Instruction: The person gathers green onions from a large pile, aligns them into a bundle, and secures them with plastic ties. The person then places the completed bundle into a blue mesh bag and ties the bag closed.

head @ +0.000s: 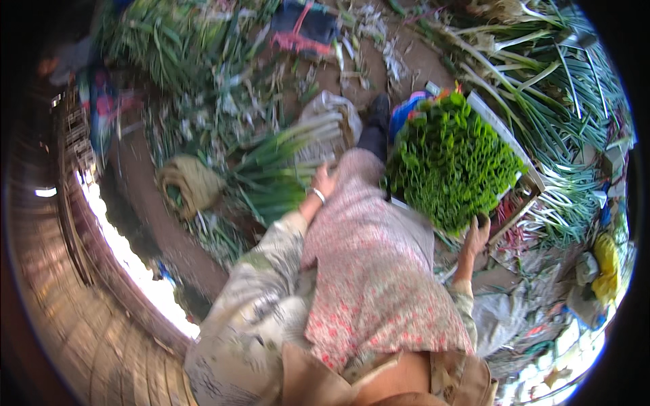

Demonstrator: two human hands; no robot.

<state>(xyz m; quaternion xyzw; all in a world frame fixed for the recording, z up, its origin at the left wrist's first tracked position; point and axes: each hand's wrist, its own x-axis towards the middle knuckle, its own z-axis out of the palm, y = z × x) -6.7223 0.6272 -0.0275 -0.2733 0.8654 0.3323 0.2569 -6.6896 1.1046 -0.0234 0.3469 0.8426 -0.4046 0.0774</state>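
Observation:
My left hand point(323, 181), with a bracelet at its wrist, lies beside my knee, close to a bundle of green onions point(284, 165) on a pale sack point(337, 109). Whether it grips anything is unclear. My right hand point(477, 232) is at the near corner of a crate point(519, 210) filled with leafy greens point(452, 162); a dark thing shows at its fingertips, and its grip cannot be made out. The floral apron point(376, 264) covers my lap, between both hands.
Long green onions point(553, 96) are heaped at the right, and cut green leaves point(167, 45) at the upper left. A rolled burlap sack point(190, 185) stands left of the bundle. Trimmings litter the floor. A yellow plastic bag point(607, 269) lies at the far right.

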